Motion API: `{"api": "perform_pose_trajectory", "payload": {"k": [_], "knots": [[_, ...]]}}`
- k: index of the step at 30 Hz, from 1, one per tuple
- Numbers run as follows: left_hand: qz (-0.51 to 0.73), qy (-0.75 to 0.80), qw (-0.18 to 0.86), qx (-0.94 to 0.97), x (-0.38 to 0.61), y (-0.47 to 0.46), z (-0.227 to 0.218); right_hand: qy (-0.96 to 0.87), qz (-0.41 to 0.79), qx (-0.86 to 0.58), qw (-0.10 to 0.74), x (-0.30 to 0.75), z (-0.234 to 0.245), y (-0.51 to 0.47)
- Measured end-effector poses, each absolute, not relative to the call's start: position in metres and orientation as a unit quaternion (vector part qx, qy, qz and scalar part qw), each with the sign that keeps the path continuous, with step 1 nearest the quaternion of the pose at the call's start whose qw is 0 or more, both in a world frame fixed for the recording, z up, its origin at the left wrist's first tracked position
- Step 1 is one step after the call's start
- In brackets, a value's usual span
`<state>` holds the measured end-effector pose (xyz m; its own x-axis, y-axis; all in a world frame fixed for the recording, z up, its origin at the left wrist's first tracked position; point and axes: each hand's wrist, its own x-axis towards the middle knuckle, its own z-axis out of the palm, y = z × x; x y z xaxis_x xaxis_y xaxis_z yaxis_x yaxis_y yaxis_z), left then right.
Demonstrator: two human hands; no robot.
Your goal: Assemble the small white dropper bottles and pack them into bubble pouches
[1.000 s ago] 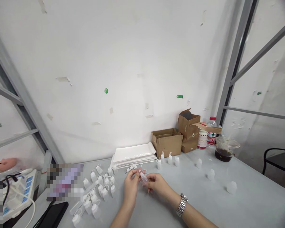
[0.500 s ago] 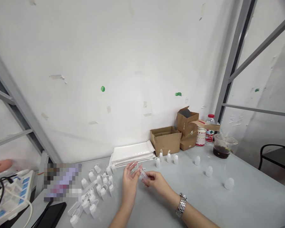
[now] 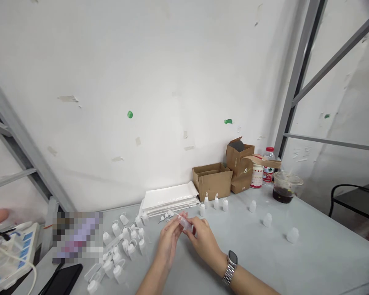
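A small translucent squeeze bottle (image 3: 186, 224) is held between my two hands above the middle of the table. My right hand (image 3: 205, 238) grips its lower end between thumb and fingers, a metal-band watch on the wrist. At the bottle's upper end, the fingers of my left hand (image 3: 169, 238) are closed round it, partly hiding the tip. Just behind my left hand lie several small white nozzle-like pieces (image 3: 167, 215). Further left, several capped white bottles (image 3: 125, 245) are crowded together, some standing and some lying.
Several small white bottles (image 3: 216, 203) stand before an open cardboard box (image 3: 213, 183). White envelopes (image 3: 167, 196) are stacked by the wall. To the right are white caps (image 3: 267, 220) and a plastic cup of dark liquid (image 3: 284, 192). A black phone (image 3: 63, 280) lies front left.
My left fingers have closed in on the bottle's upper end. My right wrist has turned, showing the watch face. The white pieces behind my left hand have come into view. The view shifted slightly.
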<state>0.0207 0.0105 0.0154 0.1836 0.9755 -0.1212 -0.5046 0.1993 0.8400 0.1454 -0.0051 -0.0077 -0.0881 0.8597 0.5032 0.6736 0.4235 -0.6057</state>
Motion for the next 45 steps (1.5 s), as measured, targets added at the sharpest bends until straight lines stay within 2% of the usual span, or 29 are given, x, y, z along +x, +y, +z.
{"api": "perform_pose_trajectory", "payload": {"k": [7,19,27,35,45], "knots": [[0.510,0.322,0.738,0.302,0.0191,0.0078,0.0188,-0.752,-0.092,-0.500,0.420,0.1432,-0.0061,-0.0041],[0.499,0.343,0.738,0.298,0.0205,0.0077,0.0199,-0.748,-0.232,-0.480,0.395,0.1405,-0.0064,-0.0072],[0.479,0.273,0.795,0.254,0.0195,0.0066,0.0204,-0.739,-0.255,-0.472,0.407,0.1432,-0.0047,-0.0075],[0.460,0.324,0.787,0.252,0.0191,0.0103,0.0169,-0.743,-0.270,-0.450,0.414,0.1418,-0.0039,-0.0093],[0.454,0.256,0.817,0.249,0.0201,0.0097,0.0145,-0.707,-0.222,-0.502,0.446,0.1390,-0.0045,-0.0079]]}}
